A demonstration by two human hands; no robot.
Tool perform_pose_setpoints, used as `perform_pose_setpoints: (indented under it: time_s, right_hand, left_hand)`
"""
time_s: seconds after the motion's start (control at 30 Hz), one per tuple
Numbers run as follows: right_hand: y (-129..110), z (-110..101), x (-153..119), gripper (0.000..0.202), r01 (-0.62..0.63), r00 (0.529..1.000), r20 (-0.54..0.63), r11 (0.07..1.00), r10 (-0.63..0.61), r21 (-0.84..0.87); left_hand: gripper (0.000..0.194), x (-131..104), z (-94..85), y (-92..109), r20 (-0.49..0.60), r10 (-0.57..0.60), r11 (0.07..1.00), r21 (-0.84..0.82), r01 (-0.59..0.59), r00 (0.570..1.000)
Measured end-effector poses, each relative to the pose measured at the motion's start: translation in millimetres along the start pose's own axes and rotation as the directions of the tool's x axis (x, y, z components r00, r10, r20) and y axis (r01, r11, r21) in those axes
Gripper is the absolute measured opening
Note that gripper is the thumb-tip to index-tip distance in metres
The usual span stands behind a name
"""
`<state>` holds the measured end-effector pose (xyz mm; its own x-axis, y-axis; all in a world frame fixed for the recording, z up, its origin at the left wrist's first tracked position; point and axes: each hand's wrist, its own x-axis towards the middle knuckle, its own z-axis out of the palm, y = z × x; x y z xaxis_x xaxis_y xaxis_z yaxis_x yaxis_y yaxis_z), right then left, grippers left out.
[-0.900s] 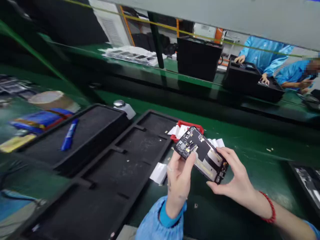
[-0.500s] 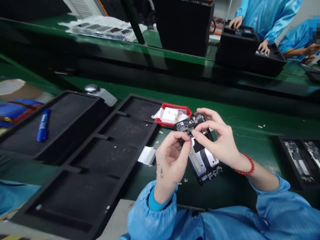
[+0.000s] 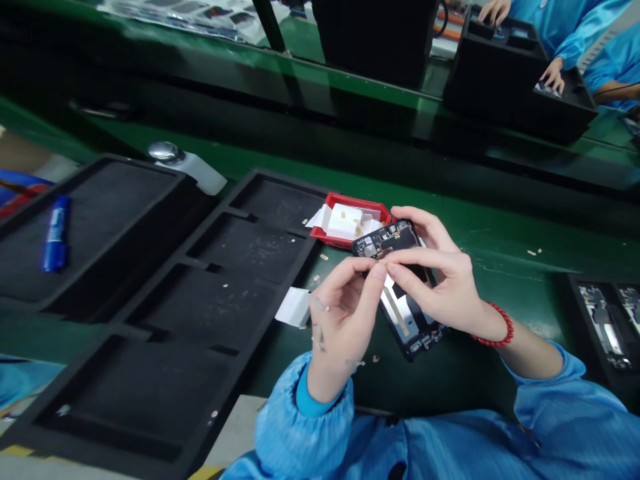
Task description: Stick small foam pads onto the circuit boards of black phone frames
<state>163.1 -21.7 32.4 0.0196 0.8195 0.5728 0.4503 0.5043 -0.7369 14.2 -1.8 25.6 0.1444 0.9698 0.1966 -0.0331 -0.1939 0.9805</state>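
An opened phone [image 3: 410, 323], its circuit board and metal parts exposed, is tilted between my hands over the green table. My left hand [image 3: 347, 310] pinches thumb and forefinger together over the upper part of the phone; what they hold is too small to make out. Several small pale pieces stick to the back of this hand and its wrist. With its thumb and forefinger meeting the left fingertips, my right hand [image 3: 437, 273] also has fingers behind the phone's upper right edge, supporting it. The fingertips hide part of the board.
A red tray [image 3: 325, 238] with white pads stands behind the phone. A black compartment tray [image 3: 260, 313] and a blue marker [image 3: 56, 235] are left. More phone parts [image 3: 603, 323] lie right. A co-worker's hand [image 3: 553, 77] shows at the back.
My right thumb and forefinger have moved down and left to meet my left fingertips. The view has shifted a little, so the background sits higher.
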Motion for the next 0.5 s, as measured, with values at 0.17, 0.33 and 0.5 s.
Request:
perform_pose_setpoints:
  time_s: [0.17, 0.33, 0.5]
  right_hand:
    - [2, 0, 4, 0.004, -0.136, 0.991, 0.004, 0.991, 0.136, 0.0]
    - [-2, -2, 7, 0.005, -0.201, 0.975, 0.099, 0.979, 0.198, 0.02]
    - [-7, 4, 6, 0.009, 0.004, 0.996, 0.089, 0.988, 0.009, -0.152]
  left_hand:
    - [0.011, -2, -5.0, -5, 0.065, 0.083, 0.996, 0.029, -0.085, 0.994]
    - [0.013, -6, -11.4, -11, 0.125, 0.141, 0.987, 0.064, -0.149, 0.982]
    - [0.014, -10, -16.4, -13, 0.129, 0.164, 0.979, 0.103, -0.178, 0.978]
